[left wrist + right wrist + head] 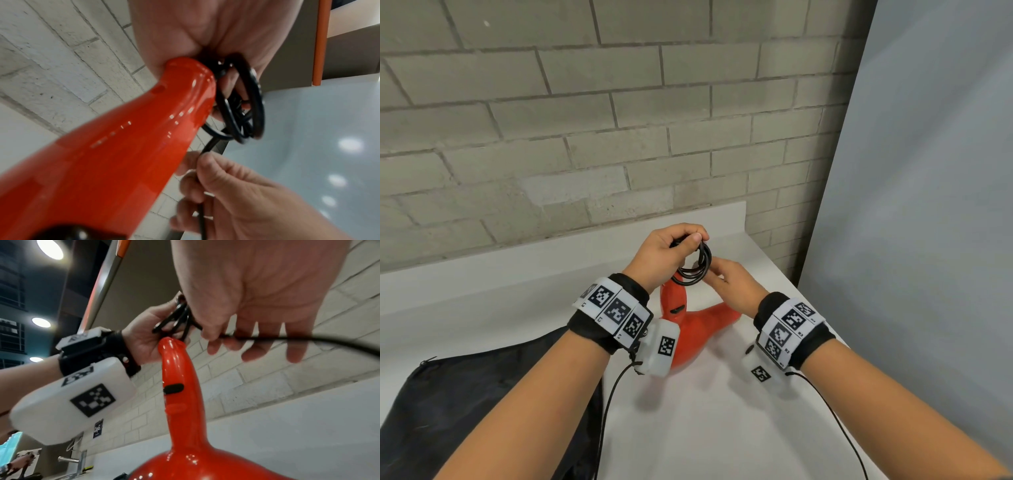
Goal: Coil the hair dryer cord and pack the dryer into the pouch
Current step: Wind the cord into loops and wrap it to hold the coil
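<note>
The red hair dryer [697,329] stands on the white table [722,428] with its handle end raised toward my hands. My left hand [688,241] grips several loops of the black cord [697,265] just above the handle's tip. Close on the right, my right hand [714,274] pinches the loose run of cord. In the left wrist view the coil [240,105] hangs beside the handle [127,138]. In the right wrist view the cord [308,338] runs out through my right fingers [213,335] toward the right. The black pouch [482,394] lies flat at the lower left.
A brick wall [585,120] stands behind the table's raised back edge [551,253]. A pale panel [928,205] closes off the right side, next to the table's right edge. Thin black wrist-camera cables [606,404] trail down from both wrists.
</note>
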Available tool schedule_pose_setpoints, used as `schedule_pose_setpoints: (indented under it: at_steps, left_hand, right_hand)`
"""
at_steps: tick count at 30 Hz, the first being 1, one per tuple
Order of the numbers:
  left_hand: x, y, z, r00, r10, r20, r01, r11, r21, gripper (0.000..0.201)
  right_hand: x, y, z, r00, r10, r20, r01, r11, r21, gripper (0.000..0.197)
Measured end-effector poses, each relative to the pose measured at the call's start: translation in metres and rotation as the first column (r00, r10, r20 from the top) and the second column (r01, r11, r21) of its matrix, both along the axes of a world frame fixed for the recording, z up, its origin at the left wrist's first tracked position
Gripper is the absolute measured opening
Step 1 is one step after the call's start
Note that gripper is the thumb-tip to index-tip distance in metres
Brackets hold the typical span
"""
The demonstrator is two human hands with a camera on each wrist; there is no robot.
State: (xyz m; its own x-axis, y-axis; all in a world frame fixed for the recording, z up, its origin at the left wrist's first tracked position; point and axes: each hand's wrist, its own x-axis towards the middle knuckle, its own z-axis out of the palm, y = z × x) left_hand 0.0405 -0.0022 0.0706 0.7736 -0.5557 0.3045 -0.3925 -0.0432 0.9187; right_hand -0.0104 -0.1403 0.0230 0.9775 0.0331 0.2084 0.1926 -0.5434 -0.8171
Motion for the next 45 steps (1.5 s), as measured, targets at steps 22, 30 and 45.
schedule_pose_setpoints:
  at_steps: [22, 30, 45]
  left_hand:
    - [-0.002, 0.002, 0.005, 0.994, -0.045, 0.102, 0.019, 0.970, 0.242, 0.016]
    - [0.001, 0.001, -0.003, 0.980, 0.185, 0.079, -0.192, 0.978, 0.082, 0.013]
    - [-0.004, 0.001, -0.005, 0.969, 0.231, 0.088, -0.238, 0.969, 0.072, 0.015]
  right_hand:
    - [-0.010, -0.004, 0.059, 0.904, -0.196, 0.380, 0.168, 0.980, 0.104, 0.013]
    - [-0.033, -0.038, 0.009, 0.959, -0.281, 0.026, 0.278, 0.957, 0.077, 0.033]
    - [-0.068, -0.055, -0.065, 0.669, -0.263, -0.696, 0.326, 0.944, -0.043, 0.021]
